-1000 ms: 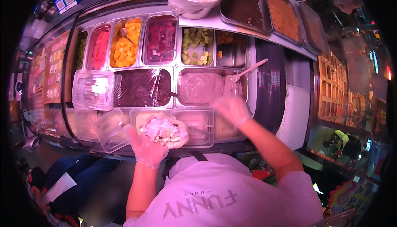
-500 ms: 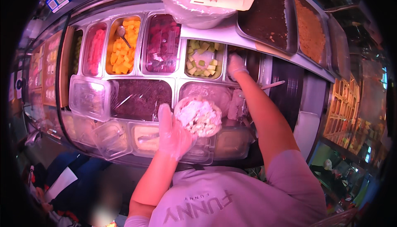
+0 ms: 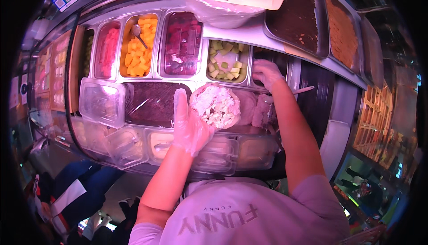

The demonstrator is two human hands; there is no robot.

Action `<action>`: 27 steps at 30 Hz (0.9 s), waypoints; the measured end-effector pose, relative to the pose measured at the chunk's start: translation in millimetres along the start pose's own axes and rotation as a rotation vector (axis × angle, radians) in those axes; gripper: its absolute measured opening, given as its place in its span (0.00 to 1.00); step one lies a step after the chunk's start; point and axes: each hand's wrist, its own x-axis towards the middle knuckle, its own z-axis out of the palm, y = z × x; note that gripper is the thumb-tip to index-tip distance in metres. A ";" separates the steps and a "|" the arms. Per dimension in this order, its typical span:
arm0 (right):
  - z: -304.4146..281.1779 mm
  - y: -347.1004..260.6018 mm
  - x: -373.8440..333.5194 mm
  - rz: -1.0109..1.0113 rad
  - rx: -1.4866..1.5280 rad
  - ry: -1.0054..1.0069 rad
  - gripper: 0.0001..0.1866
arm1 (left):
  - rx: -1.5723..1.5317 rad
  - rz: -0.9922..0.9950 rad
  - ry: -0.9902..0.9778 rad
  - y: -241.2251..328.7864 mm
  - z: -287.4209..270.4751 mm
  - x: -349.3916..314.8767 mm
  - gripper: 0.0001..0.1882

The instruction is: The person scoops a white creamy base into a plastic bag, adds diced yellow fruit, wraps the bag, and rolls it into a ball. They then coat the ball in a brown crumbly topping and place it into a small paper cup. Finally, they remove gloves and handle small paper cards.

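One cream-topped base (image 3: 217,106) is held in the left hand (image 3: 191,131), while the right hand (image 3: 267,73) dips into a tub (image 3: 274,54), whether gripping or loose I cannot tell.

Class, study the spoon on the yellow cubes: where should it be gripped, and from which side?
Probably best by the slim handle, from the near right: the spoon lies slanted, its rounded bowl at the far left and the handle running nearer and rightward.

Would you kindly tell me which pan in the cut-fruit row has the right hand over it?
The rightmost pan, beside the pale green cubes: the gloved right hand partly covers it, while no hand covers the others.
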 end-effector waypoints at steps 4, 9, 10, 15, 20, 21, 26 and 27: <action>0.2 -13.6 -41.6 -0.130 0.163 -0.029 0.15 | -0.024 0.004 -0.024 3.3 -3.7 4.4 0.41; 104.6 -52.9 -174.1 -1.059 -0.774 -0.071 0.15 | 0.012 0.051 -0.055 7.3 -3.1 0.2 0.37; 112.4 -46.4 -181.8 -1.232 -0.885 -0.138 0.17 | -0.025 0.057 -0.048 6.9 -2.3 0.6 0.37; 147.7 -13.9 -208.2 -1.288 -1.250 -0.412 0.22 | -0.113 0.162 0.004 10.5 -20.5 0.7 0.35; 140.4 -40.9 -145.5 -1.208 -0.948 -0.222 0.21 | -0.008 0.191 0.026 24.7 -24.4 -19.4 0.29; 132.4 -46.6 -113.5 -1.051 -0.970 -0.139 0.19 | 0.058 0.202 0.021 25.4 -24.8 -20.9 0.27; 116.5 -36.8 1.4 -0.441 -1.969 -0.301 0.14 | 0.232 0.285 0.074 28.7 -11.6 -29.3 0.28; 119.1 -29.3 7.1 -0.446 -1.971 -0.307 0.14 | 0.274 0.323 0.103 29.6 -9.6 -30.1 0.29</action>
